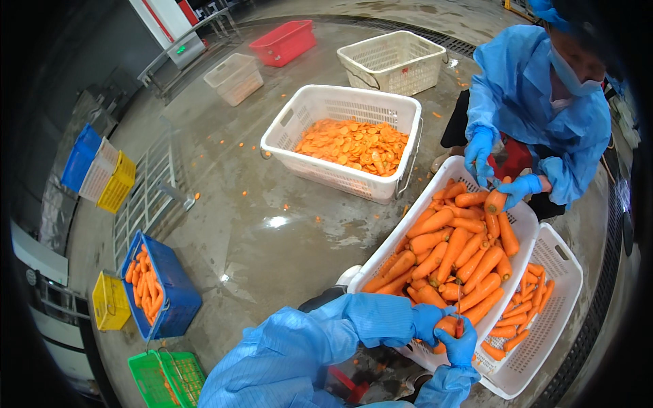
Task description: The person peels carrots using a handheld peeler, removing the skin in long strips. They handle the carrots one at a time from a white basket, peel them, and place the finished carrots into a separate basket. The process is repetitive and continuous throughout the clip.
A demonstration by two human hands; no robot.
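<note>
In blue gloves, my hands work over the near end of a long white plastic crate (377,255) heaped with whole carrots (454,250). My left hand (427,321) grips a carrot (447,325) at the crate's near rim. Close against it, my right hand (460,346) is closed around the red handle of a small knife (459,327). The thin blade points away from me, over the heap. My fingers hide part of the held carrot, and where the blade's edge meets it cannot be made out.
Opposite me, a gloved co-worker (535,112) holds another carrot (496,202) over the crate. A second white crate (553,331) with carrots stands at right. Ahead is a white crate (291,143) of carrot slices. A blue crate (178,296) of carrots is at left. The concrete floor (245,204) is wet.
</note>
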